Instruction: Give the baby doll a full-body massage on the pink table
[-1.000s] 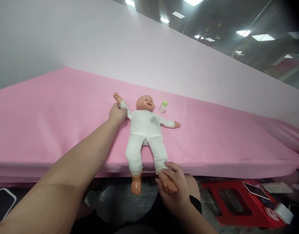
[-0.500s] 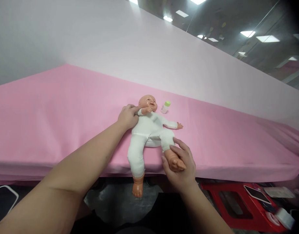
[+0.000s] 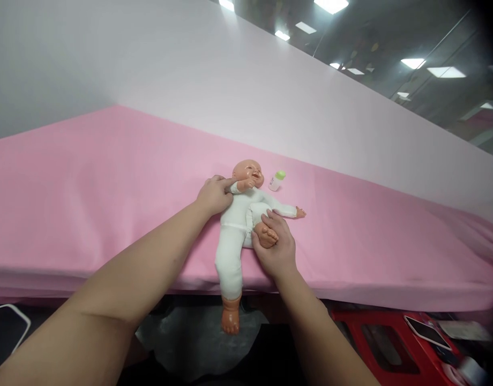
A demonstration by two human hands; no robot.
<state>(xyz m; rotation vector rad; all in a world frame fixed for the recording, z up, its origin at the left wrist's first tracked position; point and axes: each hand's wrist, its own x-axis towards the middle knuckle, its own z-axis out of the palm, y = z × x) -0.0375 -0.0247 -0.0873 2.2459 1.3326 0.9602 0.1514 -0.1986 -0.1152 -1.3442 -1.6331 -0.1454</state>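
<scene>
A baby doll [image 3: 233, 217] in a white cloth suit lies on its back on the pink-covered table [image 3: 150, 161], head toward the wall. My left hand [image 3: 216, 194] is closed around the doll's bent arm beside its head. Wrapped around the doll's foot and lower leg, my right hand [image 3: 279, 244] holds that leg bent up over the belly. The other leg hangs straight past the table's front edge. The doll's far arm lies stretched out to the right. Close to its head lies a small toy bottle [image 3: 277, 181] with a green cap.
A pale wall [image 3: 238, 80] runs behind the table. Below the front edge at the right is a red plastic stool [image 3: 387, 343] bearing a phone [image 3: 427, 332] and other small items. A dark, white-rimmed object [image 3: 9, 327] is at the lower left.
My right hand has pushed the doll's leg up and inward, from stretched out near the table edge to bent over the belly. My left hand keeps its hold on the arm.
</scene>
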